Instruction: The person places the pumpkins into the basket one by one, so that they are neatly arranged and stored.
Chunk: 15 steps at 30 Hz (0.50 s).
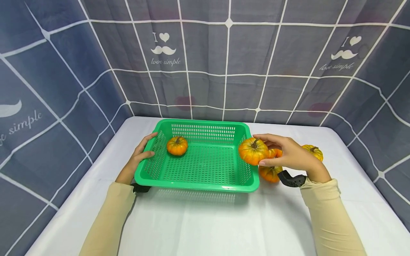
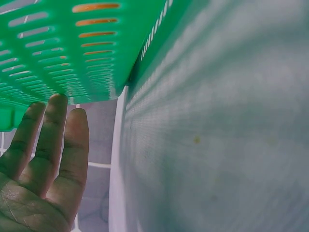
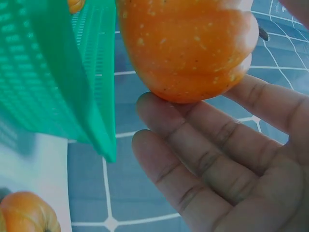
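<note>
A green plastic basket point(image 1: 198, 185) lies across the middle of the table, with one small orange pumpkin point(image 1: 177, 146) inside at its left end. My left hand point(image 1: 136, 158) holds the basket's left rim, thumb and a fingertip over the edge; in the left wrist view its other fingers point(image 2: 54, 130) lie straight against the slotted outside. At the right rim, my right hand point(image 1: 286, 153) grips a yellow-orange pumpkin point(image 1: 253, 151) between thumb and fingers. The right wrist view shows that pumpkin point(image 3: 188, 48) raised beside the basket wall, with two lower fingers extended beneath it.
Beneath and behind the right hand sit more pumpkins: an orange one point(image 1: 270, 174) against the basket's right side, another point(image 1: 275, 153) partly hidden, and a yellowish one point(image 1: 312, 152) farther right. A white cloth point(image 1: 192, 224) covers the table. Grey checked curtains point(image 1: 205, 53) enclose the back and sides.
</note>
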Available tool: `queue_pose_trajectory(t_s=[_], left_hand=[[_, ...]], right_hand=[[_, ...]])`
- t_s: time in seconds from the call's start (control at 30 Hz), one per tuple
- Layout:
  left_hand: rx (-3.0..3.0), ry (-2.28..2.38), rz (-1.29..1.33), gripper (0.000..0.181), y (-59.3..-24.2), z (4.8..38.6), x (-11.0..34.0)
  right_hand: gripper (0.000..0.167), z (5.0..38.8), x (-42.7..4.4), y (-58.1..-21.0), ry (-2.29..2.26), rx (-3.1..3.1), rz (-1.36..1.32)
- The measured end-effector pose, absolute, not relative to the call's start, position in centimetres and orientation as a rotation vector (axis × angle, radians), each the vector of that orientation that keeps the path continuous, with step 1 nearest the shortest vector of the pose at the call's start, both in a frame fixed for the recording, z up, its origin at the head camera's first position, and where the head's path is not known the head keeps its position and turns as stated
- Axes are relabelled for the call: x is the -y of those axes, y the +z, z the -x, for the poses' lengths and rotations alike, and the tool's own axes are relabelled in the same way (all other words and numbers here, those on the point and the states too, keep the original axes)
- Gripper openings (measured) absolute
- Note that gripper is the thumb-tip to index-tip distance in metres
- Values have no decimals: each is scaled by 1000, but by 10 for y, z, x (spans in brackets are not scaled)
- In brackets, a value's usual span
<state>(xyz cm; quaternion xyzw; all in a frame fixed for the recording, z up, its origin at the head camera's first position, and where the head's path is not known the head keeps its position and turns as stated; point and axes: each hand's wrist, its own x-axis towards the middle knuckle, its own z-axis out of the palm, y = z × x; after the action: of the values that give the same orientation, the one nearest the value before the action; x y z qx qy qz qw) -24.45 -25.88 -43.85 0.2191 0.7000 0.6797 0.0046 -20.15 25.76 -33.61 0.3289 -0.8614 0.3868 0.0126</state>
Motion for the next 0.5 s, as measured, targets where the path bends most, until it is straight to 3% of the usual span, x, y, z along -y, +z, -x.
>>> queue_pose_trajectory(t_s=[0.5], left_hand=[[-2175, 2153, -673, 72, -438, 244, 258]], right_hand=[[73, 220, -230, -322, 1158, 2829, -989]])
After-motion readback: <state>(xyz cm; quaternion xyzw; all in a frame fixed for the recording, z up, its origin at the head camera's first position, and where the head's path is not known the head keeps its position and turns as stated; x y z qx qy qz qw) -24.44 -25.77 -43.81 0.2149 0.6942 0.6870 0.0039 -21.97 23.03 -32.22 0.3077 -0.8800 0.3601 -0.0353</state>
